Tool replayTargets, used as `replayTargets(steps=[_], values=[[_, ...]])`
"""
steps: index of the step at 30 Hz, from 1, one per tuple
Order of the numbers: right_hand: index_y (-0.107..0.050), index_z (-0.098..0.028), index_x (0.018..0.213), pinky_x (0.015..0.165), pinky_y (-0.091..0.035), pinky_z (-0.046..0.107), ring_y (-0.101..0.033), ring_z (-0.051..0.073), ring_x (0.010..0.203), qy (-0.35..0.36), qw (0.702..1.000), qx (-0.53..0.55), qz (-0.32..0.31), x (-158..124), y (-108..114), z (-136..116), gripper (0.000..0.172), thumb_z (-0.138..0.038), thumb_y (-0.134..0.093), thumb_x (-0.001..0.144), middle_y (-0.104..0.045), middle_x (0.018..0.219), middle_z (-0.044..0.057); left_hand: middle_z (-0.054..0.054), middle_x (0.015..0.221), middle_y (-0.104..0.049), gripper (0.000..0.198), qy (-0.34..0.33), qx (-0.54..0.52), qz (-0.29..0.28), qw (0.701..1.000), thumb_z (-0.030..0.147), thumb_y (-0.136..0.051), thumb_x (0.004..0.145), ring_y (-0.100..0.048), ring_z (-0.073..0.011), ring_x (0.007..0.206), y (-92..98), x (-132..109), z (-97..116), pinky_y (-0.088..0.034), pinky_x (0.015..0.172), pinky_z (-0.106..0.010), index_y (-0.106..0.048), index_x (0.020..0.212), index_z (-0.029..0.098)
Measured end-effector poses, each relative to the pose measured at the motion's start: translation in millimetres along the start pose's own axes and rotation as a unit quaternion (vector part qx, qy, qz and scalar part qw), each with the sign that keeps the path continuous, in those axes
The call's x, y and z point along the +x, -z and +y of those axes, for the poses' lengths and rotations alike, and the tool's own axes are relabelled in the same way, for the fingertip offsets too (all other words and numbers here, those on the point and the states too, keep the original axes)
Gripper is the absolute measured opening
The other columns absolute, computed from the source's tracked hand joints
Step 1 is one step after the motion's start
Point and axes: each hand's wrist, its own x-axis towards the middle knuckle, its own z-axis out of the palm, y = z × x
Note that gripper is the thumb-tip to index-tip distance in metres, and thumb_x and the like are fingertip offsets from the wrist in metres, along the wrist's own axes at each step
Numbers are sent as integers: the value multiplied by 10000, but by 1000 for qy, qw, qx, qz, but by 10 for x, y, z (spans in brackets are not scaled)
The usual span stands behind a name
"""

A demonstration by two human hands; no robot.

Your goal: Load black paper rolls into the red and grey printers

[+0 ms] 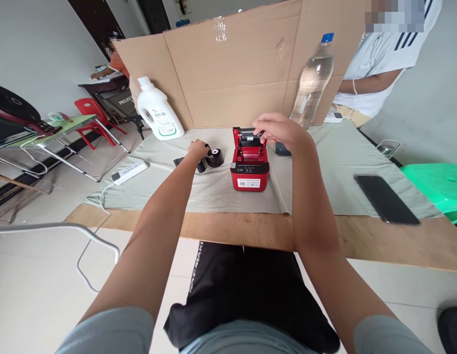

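A small red label printer [249,169] stands on the cloth in front of me with its lid [246,137] raised. My right hand [278,129] is at the upper right edge of that lid, fingers loosely bent and apart. Whether the fingertips touch the lid I cannot tell. Left of the printer, my left hand [197,148] is closed over a black roll [201,166], its fingers partly hidden behind the hand. Close beside it a second black roll [214,158] with a pale core shows its end. A dark object [282,149] lies partly hidden behind my right wrist.
A white jug [160,110] and a tall water bottle [312,83] stand before a cardboard screen [232,73]. A phone [386,199] lies at right, a white power strip [130,172] with a cable at left. A person in a white shirt [388,59] is behind the screen.
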Motion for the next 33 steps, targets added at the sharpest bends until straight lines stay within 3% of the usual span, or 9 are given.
replayTargets(steps=[3, 6, 12, 15, 18, 20, 22, 26, 33], values=[[-663, -224, 979, 524, -365, 246, -630, 133, 710, 2, 1000, 1, -1, -4, 20, 9, 218, -416, -724, 897, -693, 992, 56, -206, 1425, -597, 361, -15, 30, 32, 999, 395, -709, 809, -404, -451, 1405, 64, -38, 14, -400, 1086, -642, -748, 1099, 183], [-663, -223, 990, 531, -363, 246, -626, 138, 721, 2, 1000, 3, 9, -24, 41, 5, 218, -407, -730, 894, -694, 996, 57, -144, 1416, -627, 454, -78, 22, 91, 993, 378, -635, 859, -475, -390, 1371, 170, -79, 14, -399, 1126, -551, -696, 1284, 230], [-657, -228, 1002, 557, -388, 249, -630, 146, 730, 13, 1000, -3, 8, -31, 23, -15, 232, -431, -720, 908, -687, 956, 55, -57, 1087, -785, 350, -233, 2, -89, 968, 280, -709, 722, -686, -267, 976, 153, -165, -25, -507, 901, -343, -793, 1061, 258], [-666, -227, 998, 547, -387, 242, -633, 146, 744, 16, 1000, -12, -11, -32, -11, -39, 241, -444, -717, 905, -698, 980, 61, -61, 1022, -779, 297, -231, -38, -66, 970, 260, -728, 680, -683, -248, 939, 70, -234, -18, -514, 873, -332, -776, 973, 246], [-671, -217, 985, 549, -377, 230, -628, 135, 750, 15, 999, -22, -24, -50, -38, -80, 204, -402, -710, 907, -709, 1020, 61, -59, 921, -740, 373, -212, -194, 3, 958, 250, -794, 640, -672, -218, 859, 72, -335, 2, -530, 834, -331, -734, 1007, 226], [-675, -215, 980, 565, -382, 233, -627, 128, 744, 17, 999, -23, -32, -59, -53, -103, 151, -344, -706, 907, -710, 1035, 58, -49, 929, -706, 528, -186, -366, 83, 908, 289, -865, 620, -670, -191, 827, 121, -435, 31, -536, 787, -314, -688, 1113, 224], [-680, -214, 978, 576, -386, 240, -631, 128, 736, 20, 999, -22, -39, -54, -73, -113, 104, -278, -701, 899, -713, 1032, 56, -43, 957, -686, 609, -160, -529, 142, 821, 377, -908, 624, -684, -174, 844, 164, -573, 92, -530, 736, -278, -648, 1156, 237], [-696, -211, 995, 590, -394, 247, -651, 133, 734, 29, 997, -49, -59, -2, -151, -82, 111, -199, -678, 886, -730, 1037, 52, -39, 975, -702, 477, -132, -693, 151, 693, 552, -866, 687, -733, -187, 984, 74, -934, 344, -499, 673, -224, -614, 950, 244], [-681, -205, 965, 563, -424, 233, -663, 139, 695, 51, 982, -94, -153, 78, -390, -38, 167, -370, -657, 950, -745, 945, 47, 29, 771, -647, 445, -109, -691, 232, 675, 487, -879, 708, -690, -112, 803, -380, -1373, 824, -511, 739, -232, -550, 802, 203]])
